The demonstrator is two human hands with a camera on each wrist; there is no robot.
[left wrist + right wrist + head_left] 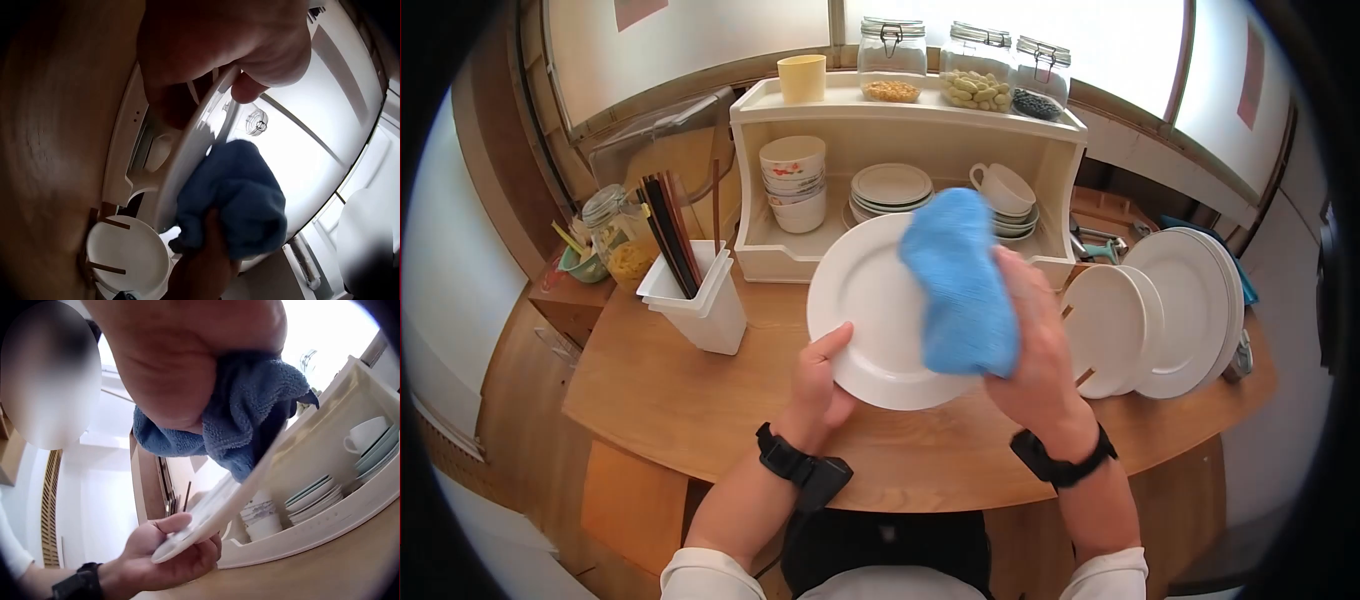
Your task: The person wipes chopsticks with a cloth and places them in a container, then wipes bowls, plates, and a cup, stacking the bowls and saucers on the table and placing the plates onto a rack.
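Observation:
A round white plate (870,300) is held up over the table, its face tilted toward the head camera. My left hand (824,378) grips its lower left rim, thumb on the face and fingers underneath, as the right wrist view also shows at the plate edge (206,519). My right hand (1040,345) holds a blue towelling cloth (962,285) against the right side of the plate's face. In the left wrist view the bunched cloth (234,197) lies on the plate's face, with the right hand's fingers (206,269) partly wrapped in it.
Behind the plate, a cream shelf (745,190) holds stacked bowls (793,165), small plates (890,185), a cup (1007,188) and glass jars (892,60). White plates (1185,310) stand in a wooden rack at right. A white container (710,310) with chopsticks stands at left.

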